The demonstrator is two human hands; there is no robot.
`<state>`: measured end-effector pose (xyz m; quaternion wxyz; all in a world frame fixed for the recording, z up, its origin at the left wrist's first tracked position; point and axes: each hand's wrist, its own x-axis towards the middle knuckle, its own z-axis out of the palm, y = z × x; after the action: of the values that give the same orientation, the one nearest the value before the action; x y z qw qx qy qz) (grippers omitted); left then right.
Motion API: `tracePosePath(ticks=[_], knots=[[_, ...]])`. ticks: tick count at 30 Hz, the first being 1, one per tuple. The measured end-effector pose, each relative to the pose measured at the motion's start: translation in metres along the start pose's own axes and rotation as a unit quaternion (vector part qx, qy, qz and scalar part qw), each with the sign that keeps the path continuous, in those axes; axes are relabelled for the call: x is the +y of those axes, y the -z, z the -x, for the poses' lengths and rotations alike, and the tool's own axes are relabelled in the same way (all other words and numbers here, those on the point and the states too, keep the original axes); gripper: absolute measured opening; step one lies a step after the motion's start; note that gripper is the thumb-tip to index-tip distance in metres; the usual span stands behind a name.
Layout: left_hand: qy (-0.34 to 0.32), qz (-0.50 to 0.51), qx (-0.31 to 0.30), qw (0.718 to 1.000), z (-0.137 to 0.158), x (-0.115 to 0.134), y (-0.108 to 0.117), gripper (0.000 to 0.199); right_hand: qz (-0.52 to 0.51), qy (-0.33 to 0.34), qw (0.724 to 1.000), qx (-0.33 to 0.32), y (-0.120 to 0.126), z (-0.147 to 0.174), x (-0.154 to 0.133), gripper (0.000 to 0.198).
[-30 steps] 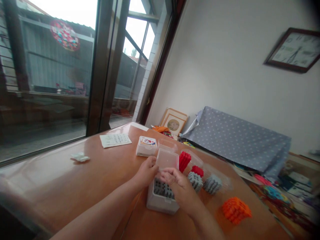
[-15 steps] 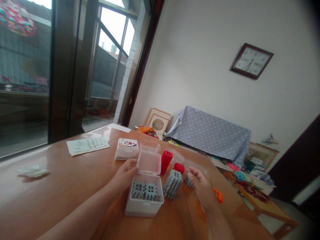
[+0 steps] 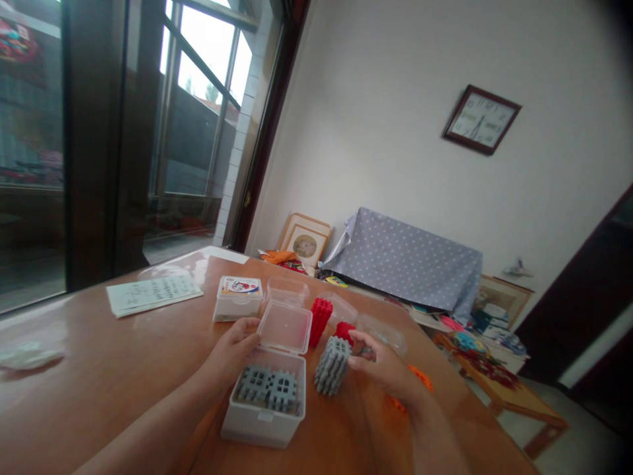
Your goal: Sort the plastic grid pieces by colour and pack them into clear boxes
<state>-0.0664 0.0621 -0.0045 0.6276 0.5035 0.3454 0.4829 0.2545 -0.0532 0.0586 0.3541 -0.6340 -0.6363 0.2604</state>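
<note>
My left hand [image 3: 240, 346] pinches the left edge of the raised clear lid [image 3: 285, 328]. That lid belongs to a translucent plastic box [image 3: 264, 425], where grey interlocking building blocks [image 3: 267, 386] with window-like openings lie. Right of the box stands a stack of grey blocks [image 3: 332, 366]. My right hand [image 3: 383, 366] is at the stack's right side, thumb and forefinger apart; whether they touch it I cannot tell. Behind the stack are a tall red block stack [image 3: 320, 321] and a shorter red one [image 3: 345, 332]. Orange blocks [image 3: 420, 377] lie partly hidden behind my right hand.
A closed box with a printed label [image 3: 238, 298] stands at the back left. Clear empty lids or trays [image 3: 380, 333] lie behind the blocks. Paper sheets [image 3: 153, 295] and a crumpled white wrapper [image 3: 30, 356] lie on the brown table [image 3: 123, 376].
My right hand has moved left to the grey stack, its fingers spreading. My left hand stays on the lid. The view has shifted slightly to the right.
</note>
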Motion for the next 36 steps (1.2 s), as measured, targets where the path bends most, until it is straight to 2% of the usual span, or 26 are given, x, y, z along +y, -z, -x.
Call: tracePosePath(ticks=[8,15,22,25,27,30,33,36], knots=[[0.008,-0.003,0.015,1.0,-0.001,0.0,-0.001,0.041,0.028,0.022,0.999,-0.037,-0.001,-0.007,-0.002,0.057],[0.005,0.002,0.005,1.0,0.001,0.001,-0.001,0.038,0.019,0.038,0.998,-0.035,-0.004,-0.006,-0.008,0.046],[0.009,0.013,0.009,1.0,0.007,0.008,-0.005,0.037,0.035,0.036,0.998,0.033,-0.003,-0.006,-0.008,0.043],[0.005,0.007,0.005,1.0,0.008,0.009,-0.007,0.034,0.076,0.085,0.991,0.075,-0.005,0.001,-0.024,0.041],[0.003,0.008,0.005,1.0,0.007,0.008,-0.007,0.033,0.099,0.127,0.984,0.08,-0.014,0.007,-0.041,0.039],[-0.002,0.02,-0.002,1.0,0.005,0.005,-0.006,0.034,0.124,0.159,0.978,0.055,-0.038,0.016,-0.065,0.038],[-0.004,0.019,-0.007,1.0,0.003,0.002,-0.004,0.037,0.148,0.145,0.978,0.015,-0.066,0.02,-0.078,0.04],[-0.006,0.012,0.001,1.0,0.002,0.0,-0.003,0.036,0.173,0.125,0.977,-0.019,-0.086,0.02,-0.079,0.042]])
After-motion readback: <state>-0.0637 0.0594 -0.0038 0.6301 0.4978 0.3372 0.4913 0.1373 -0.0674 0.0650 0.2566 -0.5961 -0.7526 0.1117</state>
